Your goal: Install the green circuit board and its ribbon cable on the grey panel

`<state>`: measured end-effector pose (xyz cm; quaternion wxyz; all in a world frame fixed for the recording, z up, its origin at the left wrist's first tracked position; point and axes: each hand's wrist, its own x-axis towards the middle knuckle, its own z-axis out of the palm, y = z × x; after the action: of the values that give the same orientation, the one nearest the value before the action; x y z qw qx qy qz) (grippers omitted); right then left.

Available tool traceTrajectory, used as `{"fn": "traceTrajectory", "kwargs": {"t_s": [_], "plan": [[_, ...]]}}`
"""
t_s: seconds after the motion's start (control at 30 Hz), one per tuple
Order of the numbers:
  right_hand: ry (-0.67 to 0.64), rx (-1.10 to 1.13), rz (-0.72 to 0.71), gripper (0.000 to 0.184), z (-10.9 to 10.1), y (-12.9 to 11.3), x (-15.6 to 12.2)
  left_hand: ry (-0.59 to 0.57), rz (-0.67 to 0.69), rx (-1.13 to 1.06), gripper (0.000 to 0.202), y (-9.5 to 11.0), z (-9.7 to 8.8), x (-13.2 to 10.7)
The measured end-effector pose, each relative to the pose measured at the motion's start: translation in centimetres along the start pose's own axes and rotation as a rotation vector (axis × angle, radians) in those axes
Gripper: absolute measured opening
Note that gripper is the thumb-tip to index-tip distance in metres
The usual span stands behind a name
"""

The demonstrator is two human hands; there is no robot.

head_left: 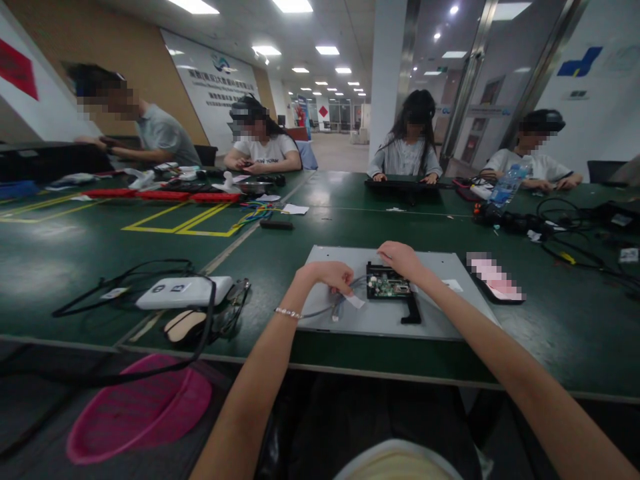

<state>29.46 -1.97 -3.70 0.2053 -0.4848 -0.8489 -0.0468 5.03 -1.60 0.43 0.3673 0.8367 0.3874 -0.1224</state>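
Observation:
A flat grey panel (440, 317) lies on the green table before me. Near its middle sits a black bracket (412, 311) around a green circuit board (393, 287). My left hand (330, 275) is closed left of the board, its thumb and fingers pinching a small white strip (356, 301). Thin grey cables (320, 312) run under that hand toward the board. My right hand (397, 257) is bent over the bracket's far right edge, fingers drawn together; their tips are partly hidden, and what they hold cannot be made out.
To the right lies a pink phone (496, 277). On the left are a white power bank (184, 293) with a black cable, a beige mouse (185, 327) and glasses (235, 310). A pink basket (140, 410) is below the table edge. Several people sit across the table.

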Motion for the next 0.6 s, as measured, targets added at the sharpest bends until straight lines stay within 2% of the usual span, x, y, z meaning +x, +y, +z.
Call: {"fn": "traceTrajectory", "kwargs": {"t_s": [0.17, 0.33, 0.5, 0.6], "plan": [[-0.143, -0.084, 0.031, 0.027, 0.0, 0.4, -0.2, 0.010, 0.018, 0.011, 0.035, -0.1, -0.1, 0.0], [-0.113, 0.057, 0.087, 0.026, -0.5, 1.1, -0.5, 0.014, 0.010, -0.001, 0.033, 0.0, 0.1, -0.1], [-0.061, 0.157, 0.102, 0.024, -3.0, 2.1, -2.8, 0.006, 0.029, 0.036, 0.033, 0.2, 0.0, -0.3], [-0.038, 0.225, 0.190, 0.025, -4.9, 3.1, -4.9, 0.024, 0.092, 0.139, 0.031, 0.3, -0.4, -0.4]]}}
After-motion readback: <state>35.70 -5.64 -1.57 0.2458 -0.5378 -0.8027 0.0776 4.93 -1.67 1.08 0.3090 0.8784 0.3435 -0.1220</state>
